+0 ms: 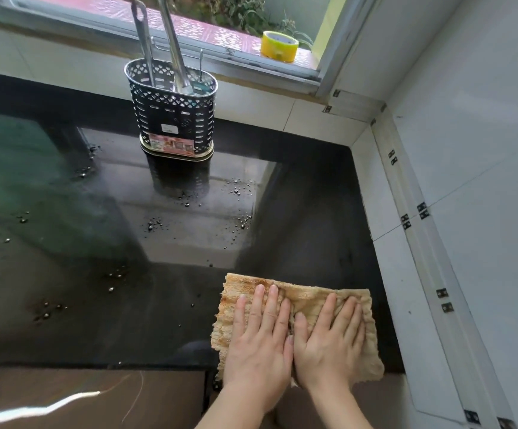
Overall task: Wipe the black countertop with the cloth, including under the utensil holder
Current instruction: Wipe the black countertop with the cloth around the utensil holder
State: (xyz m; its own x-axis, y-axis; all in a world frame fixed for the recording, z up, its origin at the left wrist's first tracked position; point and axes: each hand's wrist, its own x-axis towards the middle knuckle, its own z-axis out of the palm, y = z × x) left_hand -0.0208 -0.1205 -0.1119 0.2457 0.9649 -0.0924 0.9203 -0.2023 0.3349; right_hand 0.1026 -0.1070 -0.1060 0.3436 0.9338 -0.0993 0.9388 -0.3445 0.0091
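A tan cloth (310, 294) lies flat on the black countertop (96, 329) at its near right corner, close to the front edge. My left hand (259, 342) and my right hand (329, 342) rest side by side on the cloth, palms down and fingers spread, pressing it to the surface. A perforated metal utensil holder (172, 119) stands upright at the back of the counter, well beyond the cloth, with metal utensils (174, 48) sticking out of it. Water droplets (239, 218) are scattered over the counter between the holder and the cloth.
White tiled walls (468, 150) enclose the counter at the back and right. A window sill behind the holder carries a roll of yellow tape (279, 46). A brown cabinet front (81, 397) shows below the counter's front edge.
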